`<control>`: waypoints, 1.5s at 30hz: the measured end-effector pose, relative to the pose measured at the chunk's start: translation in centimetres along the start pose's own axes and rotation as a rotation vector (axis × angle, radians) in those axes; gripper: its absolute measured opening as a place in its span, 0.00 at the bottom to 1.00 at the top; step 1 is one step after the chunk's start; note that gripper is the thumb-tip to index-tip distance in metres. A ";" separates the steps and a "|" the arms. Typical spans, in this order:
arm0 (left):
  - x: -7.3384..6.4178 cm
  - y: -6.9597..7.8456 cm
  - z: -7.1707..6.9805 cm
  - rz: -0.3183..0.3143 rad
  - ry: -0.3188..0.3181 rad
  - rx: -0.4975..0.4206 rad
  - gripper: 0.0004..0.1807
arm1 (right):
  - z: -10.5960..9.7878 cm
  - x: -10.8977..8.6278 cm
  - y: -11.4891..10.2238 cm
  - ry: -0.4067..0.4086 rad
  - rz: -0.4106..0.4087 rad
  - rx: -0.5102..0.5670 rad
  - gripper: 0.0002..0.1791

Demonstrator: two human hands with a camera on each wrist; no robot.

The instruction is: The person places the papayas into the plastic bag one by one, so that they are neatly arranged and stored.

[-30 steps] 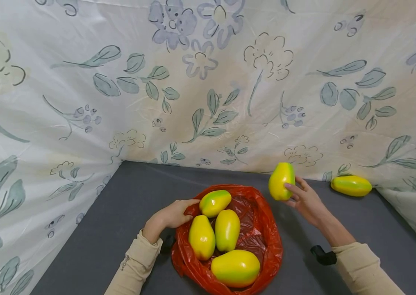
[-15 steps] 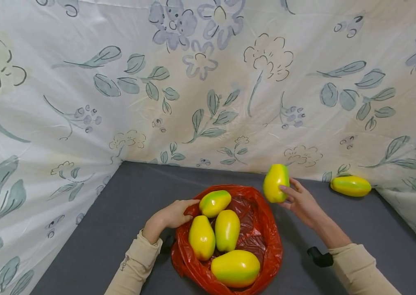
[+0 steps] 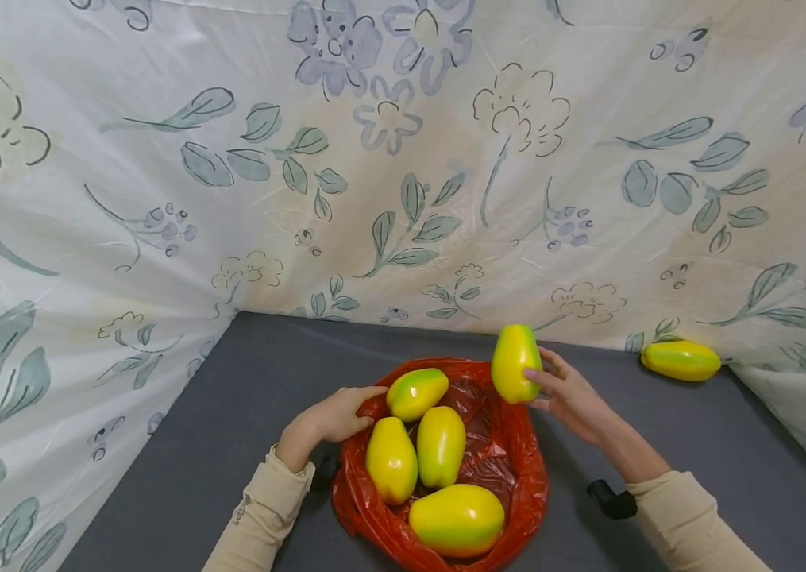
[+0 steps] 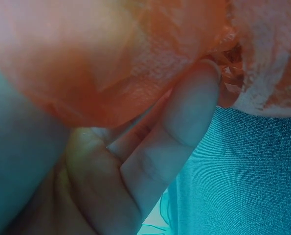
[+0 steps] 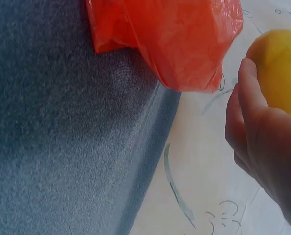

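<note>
My right hand (image 3: 572, 397) holds a yellow-green papaya (image 3: 514, 364) upright, thumb on its near side, over the right far rim of a red plastic bag (image 3: 533, 477). The right wrist view also shows this papaya (image 5: 280, 71) against the fingers, with the bag (image 5: 184, 44) beside it. Several similar papayas (image 3: 441, 446) lie inside the open bag, mostly toward its left and near side. At the bag's left rim, my left hand (image 3: 331, 415) grips the plastic. Up close in the left wrist view, the thumb (image 4: 191, 105) presses on the bag (image 4: 111, 63); the other fingers are partly hidden.
Another papaya (image 3: 681, 361) lies at the far right of the dark grey tabletop (image 3: 231, 429), against the floral cloth (image 3: 403, 199) that hangs behind. The same cloth rises along the left and right sides.
My right hand has carried the papaya leftward and slightly down, from beside the bag to above its rim. The left hand, the bag and the other papayas have stayed put.
</note>
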State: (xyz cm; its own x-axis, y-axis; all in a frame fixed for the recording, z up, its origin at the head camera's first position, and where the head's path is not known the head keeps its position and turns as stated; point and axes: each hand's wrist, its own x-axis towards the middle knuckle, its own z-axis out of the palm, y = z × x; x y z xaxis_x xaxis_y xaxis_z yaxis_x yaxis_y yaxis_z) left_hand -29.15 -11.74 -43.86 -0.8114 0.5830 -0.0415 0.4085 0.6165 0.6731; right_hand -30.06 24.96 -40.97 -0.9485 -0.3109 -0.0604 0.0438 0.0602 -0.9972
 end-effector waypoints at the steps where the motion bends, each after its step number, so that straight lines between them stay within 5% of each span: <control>1: 0.0 0.0 0.0 -0.001 0.000 0.000 0.29 | 0.1 0.0 0.0 -0.005 0.004 -0.011 0.42; 31: 0.0 0.0 0.0 0.009 0.001 0.008 0.28 | 1.5 0.8 1.6 -0.154 0.098 -0.033 0.41; 45: -0.1 0.0 -0.1 0.026 0.006 0.030 0.28 | 2.6 0.9 1.9 -0.109 0.132 -0.104 0.43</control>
State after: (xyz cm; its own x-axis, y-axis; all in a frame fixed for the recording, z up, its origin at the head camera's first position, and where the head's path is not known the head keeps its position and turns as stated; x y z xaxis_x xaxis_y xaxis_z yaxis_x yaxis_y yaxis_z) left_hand -29.10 -11.91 -43.78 -0.8027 0.5961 -0.0199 0.4421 0.6170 0.6511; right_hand -30.06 22.34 -43.03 -0.8966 -0.3947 -0.2008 0.1279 0.2035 -0.9707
